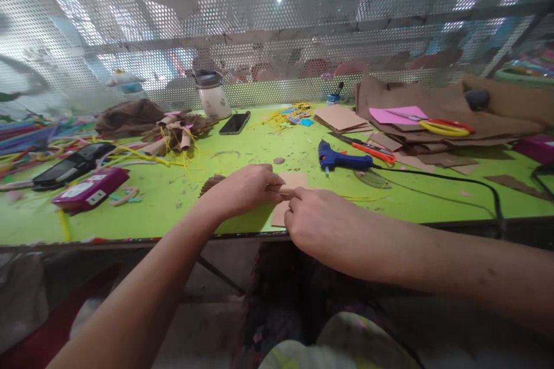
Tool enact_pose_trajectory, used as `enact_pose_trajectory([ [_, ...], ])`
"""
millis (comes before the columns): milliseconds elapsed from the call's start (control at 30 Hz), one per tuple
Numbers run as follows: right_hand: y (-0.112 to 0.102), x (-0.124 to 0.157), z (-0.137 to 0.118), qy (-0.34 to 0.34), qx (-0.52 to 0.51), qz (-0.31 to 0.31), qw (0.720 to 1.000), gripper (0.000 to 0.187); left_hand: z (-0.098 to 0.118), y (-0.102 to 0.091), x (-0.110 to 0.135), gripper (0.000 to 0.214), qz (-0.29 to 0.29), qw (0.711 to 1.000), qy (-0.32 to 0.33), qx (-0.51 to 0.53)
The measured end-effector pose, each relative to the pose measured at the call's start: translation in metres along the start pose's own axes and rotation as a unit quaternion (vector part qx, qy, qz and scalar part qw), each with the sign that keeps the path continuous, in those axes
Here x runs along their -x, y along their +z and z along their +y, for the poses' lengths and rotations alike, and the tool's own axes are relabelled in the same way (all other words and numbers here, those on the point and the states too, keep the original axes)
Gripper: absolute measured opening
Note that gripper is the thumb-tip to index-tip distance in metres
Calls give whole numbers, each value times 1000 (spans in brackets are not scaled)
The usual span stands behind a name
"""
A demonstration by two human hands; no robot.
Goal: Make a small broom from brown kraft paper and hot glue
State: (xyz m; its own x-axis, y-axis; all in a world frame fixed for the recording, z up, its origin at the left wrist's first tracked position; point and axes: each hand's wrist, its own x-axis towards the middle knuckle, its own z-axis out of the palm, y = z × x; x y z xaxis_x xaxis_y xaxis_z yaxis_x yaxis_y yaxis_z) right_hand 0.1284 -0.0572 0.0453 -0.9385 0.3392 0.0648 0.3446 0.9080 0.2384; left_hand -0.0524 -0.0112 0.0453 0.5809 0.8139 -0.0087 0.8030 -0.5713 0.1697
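Note:
Between my two hands is a thin rolled tube of brown paper (pixel 286 189), lying level over a flat piece of brown card (pixel 279 214). My left hand (pixel 251 185) pinches the tube's left end. Fingers of my right hand (pixel 318 219) are closed on the other end, close to the table's front edge. Most of the tube is covered by my fingers. A pleated brown paper piece (pixel 211 184) sits just beyond my left wrist.
On the green table (pixel 151 216) lie a blue glue gun (pixel 344 158) with a black cord, an orange cutter (pixel 372 150), scissors (pixel 448 125) on brown paper, a phone (pixel 235 123), a white jar (pixel 213 98) and a purple box (pixel 90 189).

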Motion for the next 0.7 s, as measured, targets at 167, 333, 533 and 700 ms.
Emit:
enact_pose_trajectory([
  [167, 7, -4, 2, 13, -31, 23, 999, 11, 3, 1, 3, 22, -6, 1000, -13, -13],
  [333, 18, 6, 10, 108, -106, 104, 983, 16, 1, 7, 12, 23, 19, 1000, -20, -11],
  [533, 29, 18, 14, 104, -193, 181, 959, 20, 0, 12, 21, 23, 79, 995, -57, 30],
  [700, 37, 25, 10, 93, -199, 174, 960, 20, 0, 18, 24, 19, 113, 992, -48, 24],
])
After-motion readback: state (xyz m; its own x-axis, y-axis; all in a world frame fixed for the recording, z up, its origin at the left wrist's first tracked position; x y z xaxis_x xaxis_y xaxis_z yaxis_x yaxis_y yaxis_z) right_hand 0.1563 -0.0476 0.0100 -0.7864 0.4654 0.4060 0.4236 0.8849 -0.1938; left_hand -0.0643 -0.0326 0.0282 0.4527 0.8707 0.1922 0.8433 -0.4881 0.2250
